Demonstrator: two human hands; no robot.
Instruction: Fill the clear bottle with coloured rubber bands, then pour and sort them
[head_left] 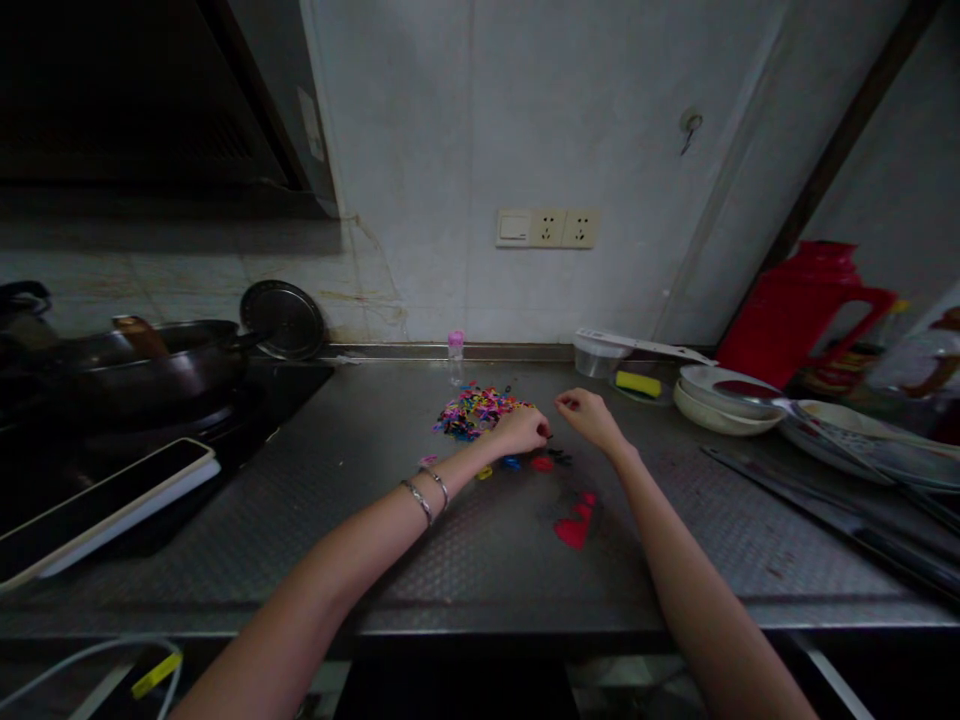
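A heap of small multicoloured bands [476, 410] lies on the metal counter [465, 590]. My left hand [523, 430], two bracelets on its wrist, is closed at the heap's right edge, its fingertips by a small dark piece. Just to the right, my right hand [587, 413] is raised a little with thumb and fingers pinched; whatever they hold is too small to make out. Small groups sorted by colour sit below: yellow [484, 472], blue [511, 462], red [542, 464] and black [559, 457]. A red heart-shaped item [574, 525] lies nearer the front.
A small pink-capped bottle [456, 346] stands by the wall. At right are a clear tub [598, 356], a yellow sponge [638, 384], stacked bowls [724, 415], a knife [795, 505] and a red thermos [787, 315]. A pan [180, 370] and a phone-like device [105, 510] are left.
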